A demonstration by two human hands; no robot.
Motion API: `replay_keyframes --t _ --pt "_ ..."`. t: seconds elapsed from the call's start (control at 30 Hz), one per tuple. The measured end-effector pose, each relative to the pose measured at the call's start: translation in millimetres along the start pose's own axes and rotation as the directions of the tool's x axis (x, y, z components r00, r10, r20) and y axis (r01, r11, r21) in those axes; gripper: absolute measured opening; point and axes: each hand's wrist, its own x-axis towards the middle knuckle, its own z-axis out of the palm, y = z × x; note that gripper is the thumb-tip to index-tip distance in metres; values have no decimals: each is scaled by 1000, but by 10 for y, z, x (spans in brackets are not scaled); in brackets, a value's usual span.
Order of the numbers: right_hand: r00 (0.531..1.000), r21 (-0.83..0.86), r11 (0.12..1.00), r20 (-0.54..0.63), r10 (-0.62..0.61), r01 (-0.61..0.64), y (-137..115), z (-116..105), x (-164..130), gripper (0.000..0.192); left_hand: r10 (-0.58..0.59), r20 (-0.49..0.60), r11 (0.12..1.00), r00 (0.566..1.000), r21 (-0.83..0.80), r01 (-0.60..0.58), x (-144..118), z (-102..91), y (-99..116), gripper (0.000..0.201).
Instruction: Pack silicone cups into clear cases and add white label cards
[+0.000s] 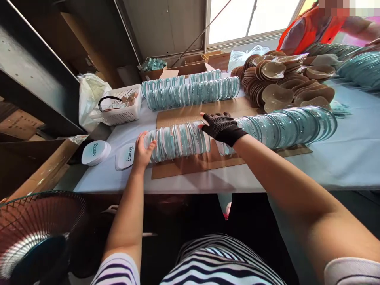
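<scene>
A small packing workshop or warehouse corner. A long table [350, 158] under a pale cloth carries rows of identical round cases [190, 93], a heap of tan pads [285, 83], and cardboard sheets [190, 164]. Open cartons [204, 61], a basket [123, 105], and dark shelving [35, 75] crowd around; another person in an orange vest [314, 27] works opposite.

Bare counter [341, 158] lies open on the right, beyond the near row of round cases [237, 134]. Behind it a cardboard strip [208, 109] stays passable — hemmed by a second case row [192, 93] (stacked double) and heaped tan pads [285, 83].
</scene>
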Motion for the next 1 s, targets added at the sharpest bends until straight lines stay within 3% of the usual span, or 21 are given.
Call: replay_keyframes --t 0.1,0.17,0.23,0.3,0.37,0.4,0.47,0.5,0.6,0.7,0.87,1.0 --pt "967 72 993 -228 110 -96 652 -248 -168 60 72 -32 992 997 109 -68 -45 -91 52 78" --pt "895 84 975 -385 224 -208 1239 -369 -393 58 77 -28 987 997 141 -72 -35 -137 65 85" --pt "793 89 928 -495 356 -361 1835 -408 -689 60 -7 -5 997 1000 73 7 18 -150 41 98" --pt "677 178 820 -484 555 -544 2343 -358 -1002 68 -184 57 979 981 -76 188 97 -126 -16 110" --pt "579 299 684 -370 726 -665 2702 -236 -1273 74 -386 143 887 911 -214 409 179 -77 -83 113" --pt "552 354 635 -314 772 -686 2822 -154 -1379 75 -474 178 824 862 -254 505 215 -52 -111 111" --pt "536 455 598 -274 799 -659 2954 35 -1530 73 -586 225 724 779 -286 627 272 -18 -144 103" --pt "535 500 601 -287 794 -624 2979 134 -1578 72 -609 230 702 759 -291 650 293 -11 -146 98" --pt "469 626 553 -317 825 -550 2965 403 -1661 72 -603 256 703 756 -277 654 329 -11 -88 85" --pt "417 676 487 -281 864 -553 2952 569 -1712 70 -602 295 693 742 -267 669 342 4 28 89" --pt "461 704 506 -279 842 -498 3083 662 -1761 63 -541 289 758 790 -239 607 299 2 182 98" --pt "535 663 580 -306 787 -473 3149 688 -1745 57 -484 328 794 811 -223 565 164 -46 367 85"
